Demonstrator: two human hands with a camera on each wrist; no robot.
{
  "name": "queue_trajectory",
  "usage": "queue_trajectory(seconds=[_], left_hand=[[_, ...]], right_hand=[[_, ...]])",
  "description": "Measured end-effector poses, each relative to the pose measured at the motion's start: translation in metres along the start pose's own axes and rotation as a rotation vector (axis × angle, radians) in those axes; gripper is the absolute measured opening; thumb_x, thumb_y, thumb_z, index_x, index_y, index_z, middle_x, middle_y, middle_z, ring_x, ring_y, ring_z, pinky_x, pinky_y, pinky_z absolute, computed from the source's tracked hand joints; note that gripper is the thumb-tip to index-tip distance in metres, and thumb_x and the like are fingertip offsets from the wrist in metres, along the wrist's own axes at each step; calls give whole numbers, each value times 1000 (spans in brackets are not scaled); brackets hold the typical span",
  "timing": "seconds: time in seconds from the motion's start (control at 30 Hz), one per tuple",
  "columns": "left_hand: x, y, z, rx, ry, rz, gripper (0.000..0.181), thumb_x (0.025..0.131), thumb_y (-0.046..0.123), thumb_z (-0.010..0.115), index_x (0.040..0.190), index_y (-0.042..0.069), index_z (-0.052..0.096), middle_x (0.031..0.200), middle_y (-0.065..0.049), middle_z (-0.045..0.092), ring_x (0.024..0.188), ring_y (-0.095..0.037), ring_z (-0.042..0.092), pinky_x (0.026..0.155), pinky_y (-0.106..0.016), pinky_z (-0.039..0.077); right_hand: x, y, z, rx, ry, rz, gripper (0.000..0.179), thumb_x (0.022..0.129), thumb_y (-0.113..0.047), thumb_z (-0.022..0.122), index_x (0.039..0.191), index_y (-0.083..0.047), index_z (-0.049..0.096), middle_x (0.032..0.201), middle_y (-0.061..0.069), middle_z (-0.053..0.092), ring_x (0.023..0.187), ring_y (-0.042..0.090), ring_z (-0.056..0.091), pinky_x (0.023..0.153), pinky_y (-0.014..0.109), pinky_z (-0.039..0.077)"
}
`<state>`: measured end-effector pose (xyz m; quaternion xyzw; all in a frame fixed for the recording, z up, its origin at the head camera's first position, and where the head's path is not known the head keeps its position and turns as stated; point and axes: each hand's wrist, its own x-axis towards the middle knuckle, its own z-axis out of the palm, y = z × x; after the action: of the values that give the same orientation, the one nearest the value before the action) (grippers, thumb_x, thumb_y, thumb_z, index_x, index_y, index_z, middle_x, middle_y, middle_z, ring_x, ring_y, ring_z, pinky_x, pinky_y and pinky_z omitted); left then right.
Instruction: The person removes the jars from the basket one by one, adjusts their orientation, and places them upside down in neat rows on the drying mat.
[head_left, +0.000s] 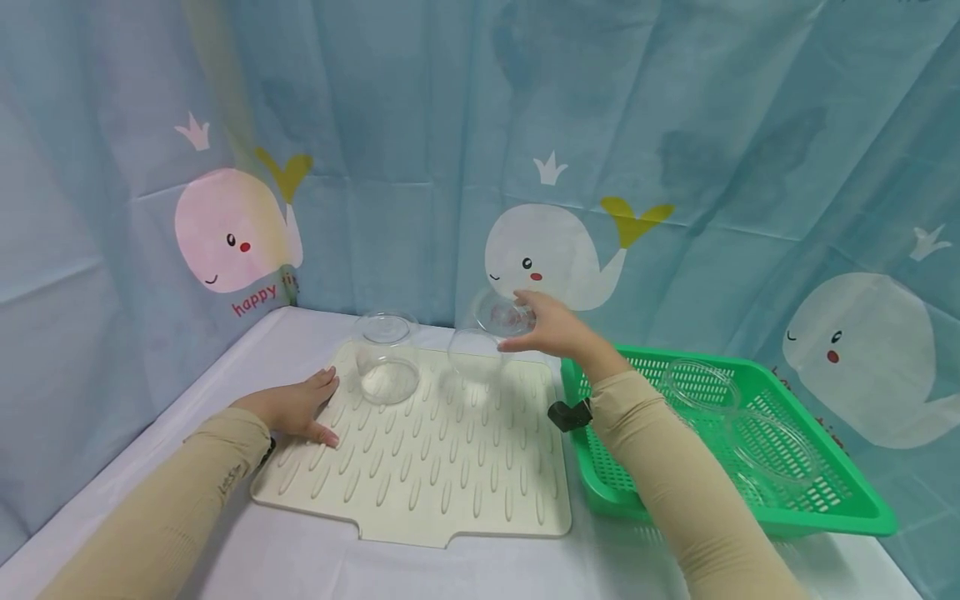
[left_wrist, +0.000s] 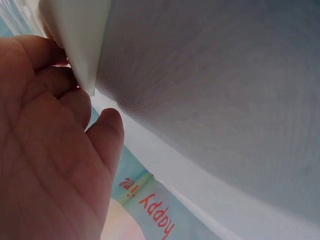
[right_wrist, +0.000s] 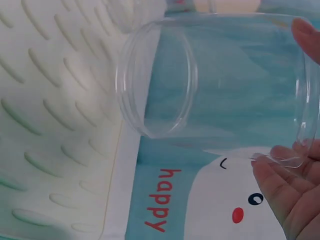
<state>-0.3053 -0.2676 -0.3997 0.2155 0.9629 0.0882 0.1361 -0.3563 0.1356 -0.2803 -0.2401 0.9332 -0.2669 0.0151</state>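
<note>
My right hand holds a clear plastic jar near its top end, thumb on one side and fingers on the other. In the right wrist view this jar is see-through, with a ringed base over the cream drying board. A second clear jar stands upright at the back left of the ridged board. At the board's left edge rests my left hand, fingers and thumb spread. The left wrist view shows the left hand's palm with fingertips at the board's edge.
Right of the board sits a green plastic basket holding several clear plastic pieces. A white cloth covers the table, and a blue curtain with printed whales hangs close behind. My right forearm crosses over the basket's left side.
</note>
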Motion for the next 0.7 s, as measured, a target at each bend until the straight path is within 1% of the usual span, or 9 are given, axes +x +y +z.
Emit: queue_trajectory(seconds=[0.1, 0.23, 0.43, 0.57, 0.7], left_hand=[[1, -2, 1, 2, -4, -2, 120, 64, 65, 65, 136, -18, 19, 144, -36, 8, 132, -49, 9, 106, -56, 15], [2, -3, 2, 0, -2, 3, 120, 64, 65, 66, 136, -19, 19, 144, -36, 8, 132, -50, 9, 106, -56, 15], [3, -4, 2, 8, 5, 2, 121, 63, 66, 65, 136, -19, 19, 144, -36, 9, 132, -49, 9, 106, -56, 15], [3, -4, 3, 3, 2, -3, 122, 62, 67, 65, 136, -19, 19, 144, -36, 9, 132, -49, 9, 107, -56, 14], [3, -3, 2, -9, -7, -3, 121, 63, 66, 65, 136, -19, 19, 144, -37, 8, 132, -49, 8, 106, -56, 14]], right_hand=[[3, 1, 3, -5, -31, 18, 99, 68, -49, 76, 145, -13, 25, 142, 7, 37, 128, 24, 36, 100, 45, 37], [5, 1, 7, -11, -71, 17, 99, 69, -46, 76, 145, -12, 24, 143, 7, 35, 130, 24, 33, 101, 45, 36], [6, 2, 14, -23, -109, 25, 94, 69, -42, 77, 144, -11, 29, 142, 7, 37, 129, 25, 34, 102, 45, 35], [7, 4, 22, -53, -140, 51, 97, 67, -46, 77, 144, -11, 29, 142, 6, 38, 130, 24, 34, 104, 45, 32], [9, 6, 29, -80, -159, 69, 99, 66, -48, 77, 144, -12, 28, 143, 6, 36, 132, 25, 30, 105, 47, 29]])
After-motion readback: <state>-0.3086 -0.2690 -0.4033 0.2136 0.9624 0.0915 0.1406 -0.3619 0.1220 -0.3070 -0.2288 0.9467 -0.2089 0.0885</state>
